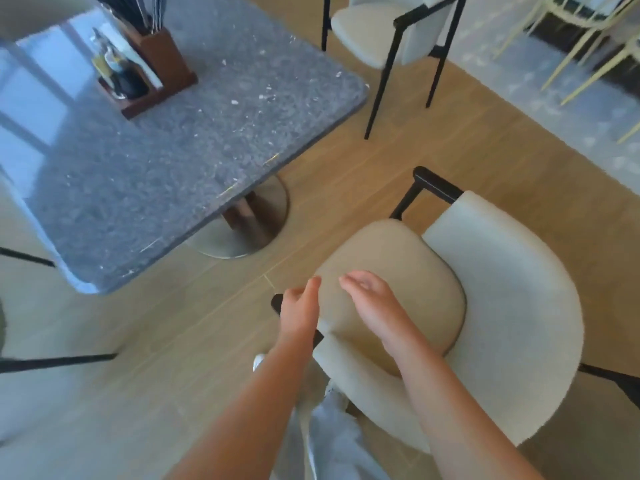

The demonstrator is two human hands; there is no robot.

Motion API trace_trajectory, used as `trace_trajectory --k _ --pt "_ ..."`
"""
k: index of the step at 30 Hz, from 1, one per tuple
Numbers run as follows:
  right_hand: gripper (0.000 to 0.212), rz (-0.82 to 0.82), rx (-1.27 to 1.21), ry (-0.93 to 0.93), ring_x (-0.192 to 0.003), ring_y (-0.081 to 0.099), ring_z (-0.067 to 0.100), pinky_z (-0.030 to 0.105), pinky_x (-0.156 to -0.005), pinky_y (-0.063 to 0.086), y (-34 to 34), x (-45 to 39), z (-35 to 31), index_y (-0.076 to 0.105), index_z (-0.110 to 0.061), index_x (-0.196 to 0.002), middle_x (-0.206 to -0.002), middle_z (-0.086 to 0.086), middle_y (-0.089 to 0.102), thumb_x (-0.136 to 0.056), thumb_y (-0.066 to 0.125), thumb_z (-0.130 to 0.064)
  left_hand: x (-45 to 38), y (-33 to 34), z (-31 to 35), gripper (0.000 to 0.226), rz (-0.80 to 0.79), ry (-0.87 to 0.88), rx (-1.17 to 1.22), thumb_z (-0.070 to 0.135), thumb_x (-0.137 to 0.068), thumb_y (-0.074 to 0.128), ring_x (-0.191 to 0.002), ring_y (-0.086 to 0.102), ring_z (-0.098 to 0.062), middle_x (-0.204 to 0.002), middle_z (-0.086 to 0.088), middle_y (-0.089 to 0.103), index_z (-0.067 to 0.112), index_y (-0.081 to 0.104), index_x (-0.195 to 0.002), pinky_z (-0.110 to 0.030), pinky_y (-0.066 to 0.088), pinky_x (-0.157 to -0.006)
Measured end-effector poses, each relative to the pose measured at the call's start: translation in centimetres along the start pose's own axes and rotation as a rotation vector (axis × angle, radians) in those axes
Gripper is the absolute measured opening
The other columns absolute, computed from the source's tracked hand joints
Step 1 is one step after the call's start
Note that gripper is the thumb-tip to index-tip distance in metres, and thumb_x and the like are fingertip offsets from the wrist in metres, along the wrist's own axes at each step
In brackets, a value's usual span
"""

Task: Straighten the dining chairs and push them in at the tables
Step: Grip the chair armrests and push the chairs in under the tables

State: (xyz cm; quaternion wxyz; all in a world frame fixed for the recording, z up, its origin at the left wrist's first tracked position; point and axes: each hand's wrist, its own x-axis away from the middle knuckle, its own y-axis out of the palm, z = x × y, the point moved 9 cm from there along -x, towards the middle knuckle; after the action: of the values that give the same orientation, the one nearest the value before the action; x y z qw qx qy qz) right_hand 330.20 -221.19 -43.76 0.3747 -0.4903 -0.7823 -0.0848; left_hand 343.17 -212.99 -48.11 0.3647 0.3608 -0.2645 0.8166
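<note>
The near chair (450,292) sits at lower right of the frame, pulled well away from the worktop (180,140) and turned askew. Its seat opens toward the upper left, roughly at the worktop's corner instead of square to an edge, and its curved white back wraps round the right and bottom of the frame. From back to seat front its axis runs diagonally, lower right to upper left.

The left hand (299,311) is at the dark end of the near armrest (277,303), fingers loosely bent; motion blur hides whether it grips the rail or only touches it. The right hand (372,303) hovers over the tan seat cushion with fingers relaxed and slightly spread, holding nothing.

To do this step well, both hands probably want a firm hold on the frame, one on each armrest end or on the top of the back, never on the soft cushion. The chair likely needs turning first until the seat faces a straight edge of the worktop, then sliding in on that line. The legs should clear the round pedestal base (249,230) under the worktop.

A second chair (388,32) at the top of the frame also stands off the worktop, at an angle.
</note>
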Motion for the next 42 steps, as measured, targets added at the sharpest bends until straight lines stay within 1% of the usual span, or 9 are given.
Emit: trace_trajectory --k 3,7,10,13,19,24,30,38,42 --pt "0.048 -0.066 0.113 0.022 -0.110 0.055 0.009 0.025 -0.095 0.041 2.3 -2.7 2.0 0.053 -0.018 -0.139 -0.128 -0.006 0.060 -0.096 0.062 -0.037 -2.5 -0.8 -3.3 0.080 0.070 -0.073 -0.001 0.058 -0.074 0.064 -0.112 0.063 -0.039 -0.123 -0.025 0.064 -0.001 0.057 -0.127 -0.049 0.054 -0.089" --pt "0.050 -0.142 0.294 0.031 -0.122 0.057 0.014 0.033 -0.106 0.043 5.7 -6.0 4.7 0.053 -0.019 -0.137 -0.136 -0.004 0.060 -0.092 0.064 -0.038 -5.4 -1.3 -6.6 0.059 0.103 -0.145 0.006 0.035 -0.092 0.067 -0.082 0.060 -0.019 -0.089 0.001 0.058 -0.001 0.050 -0.136 -0.030 0.046 -0.067" --pt "0.047 -0.173 0.386 0.036 -0.122 0.057 0.015 0.031 -0.102 0.043 8.2 -8.1 6.1 0.055 -0.021 -0.135 -0.134 -0.004 0.060 -0.093 0.062 -0.040 -7.7 -1.7 -8.2 0.063 0.117 -0.184 0.056 0.031 -0.094 0.065 -0.096 0.059 -0.020 -0.098 0.003 0.058 0.007 0.042 -0.147 -0.030 0.043 -0.079" --pt "0.043 -0.201 0.437 0.058 -0.123 0.056 0.017 0.028 -0.096 0.042 10.1 -9.5 7.5 0.055 -0.021 -0.136 -0.135 -0.004 0.060 -0.096 0.056 -0.037 -9.5 -3.1 -9.1 0.061 0.192 -0.187 0.082 0.033 -0.089 0.067 -0.080 0.062 -0.016 -0.086 0.002 0.064 0.004 0.051 -0.139 -0.029 0.048 -0.069" --pt "0.047 -0.238 0.492 0.151 -0.118 0.060 0.020 0.029 -0.088 0.043 11.8 -11.1 10.9 0.053 -0.022 -0.138 -0.133 -0.001 0.062 -0.096 0.053 -0.043 -12.0 -4.4 -10.8 0.074 0.233 -0.240 -0.017 0.063 -0.057 0.063 -0.077 0.069 -0.018 -0.087 0.004 0.070 0.018 0.058 -0.116 -0.045 0.059 -0.085" --pt "0.034 -0.225 0.498 0.147 -0.091 0.065 0.013 0.028 -0.073 0.046 12.9 -12.5 12.2 0.060 -0.028 -0.116 -0.106 -0.007 0.068 -0.092 0.054 -0.051 -13.6 -3.4 -12.1 0.041 0.079 -0.335 0.031 0.048 -0.086 0.070 -0.080 0.072 -0.028 -0.078 -0.006 0.070 0.007 0.070 -0.093 -0.046 0.060 -0.088" --pt "0.030 -0.278 0.521 0.138 -0.083 0.064 0.009 0.026 -0.066 0.045 14.9 -14.4 13.3 0.059 -0.028 -0.103 -0.092 -0.010 0.067 -0.093 0.052 -0.055 -14.8 -2.1 -14.2 0.046 -0.164 -0.425 0.268 0.049 -0.090 0.070 -0.089 0.077 -0.024 -0.099 -0.012 0.078 0.007 0.075 -0.107 -0.039 0.061 -0.087" --pt "0.008 -0.231 0.466 0.110 -0.075 0.064 0.002 0.018 -0.063 0.044 15.6 -14.8 12.6 0.061 -0.039 -0.091 -0.085 -0.014 0.069 -0.094 0.056 -0.045 -15.4 -1.9 -14.4 0.044 -0.184 -0.459 0.370 0.044 -0.091 0.071 -0.100 0.075 -0.027 -0.102 -0.012 0.078 0.006 0.073 -0.113 -0.046 0.058 -0.095" --pt "0.018 -0.194 0.424 0.081 -0.079 0.068 0.003 0.020 -0.065 0.050 16.1 -15.9 9.0 0.069 -0.036 -0.105 -0.089 -0.013 0.072 -0.095 0.056 -0.044 -17.2 -2.4 -11.4 0.039 -0.193 -0.443 0.363 0.042 -0.092 0.071 -0.090 0.077 -0.026 -0.092 -0.011 0.079 0.005 0.074 -0.106 -0.041 0.062 -0.082"
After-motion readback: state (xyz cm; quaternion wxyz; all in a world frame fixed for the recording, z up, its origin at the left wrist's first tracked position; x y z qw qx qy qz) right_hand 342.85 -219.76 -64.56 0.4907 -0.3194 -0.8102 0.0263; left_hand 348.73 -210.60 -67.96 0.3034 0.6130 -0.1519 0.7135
